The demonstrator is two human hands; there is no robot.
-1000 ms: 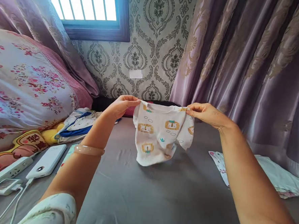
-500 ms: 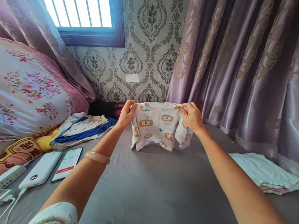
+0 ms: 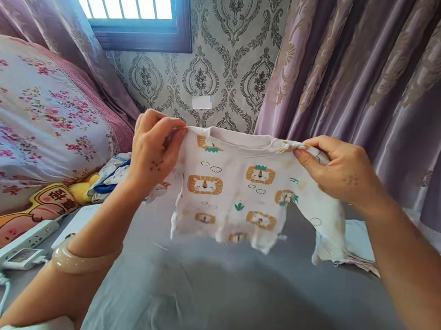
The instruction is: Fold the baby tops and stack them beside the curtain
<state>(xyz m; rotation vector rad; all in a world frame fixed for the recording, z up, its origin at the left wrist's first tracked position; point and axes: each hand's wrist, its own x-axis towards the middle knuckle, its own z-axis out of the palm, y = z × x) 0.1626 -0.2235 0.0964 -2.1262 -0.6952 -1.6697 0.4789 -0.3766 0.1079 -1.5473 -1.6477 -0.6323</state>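
A small white long-sleeved baby shirt [image 3: 230,185] with lion faces, clouds and green plants hangs upright by its shoulders above the grey sheet. My left hand [image 3: 154,148] is closed, pinching the shoulder at the left of the neckline. The other shoulder is pinched between thumb and fingers of my right hand [image 3: 340,167]. One sleeve dangles below the right hand; the other is partly hidden behind my left hand and wrist. The hem hangs a little wavy and looks clear of the sheet.
Grey sheet [image 3: 212,294] spreads beneath. At left lie a power strip [image 3: 17,249], a partly covered white power bank [image 3: 75,223], a cartoon cushion [image 3: 23,217], a floral bedding pile [image 3: 51,125] and folded clothes [image 3: 109,178]. More folded cloth [image 3: 360,238] lies at right, partly behind my arm.
Both hands have brought the shirt up and closer to me, so it looks larger and its sleeve swings out at right. My left forearm now covers the phone.
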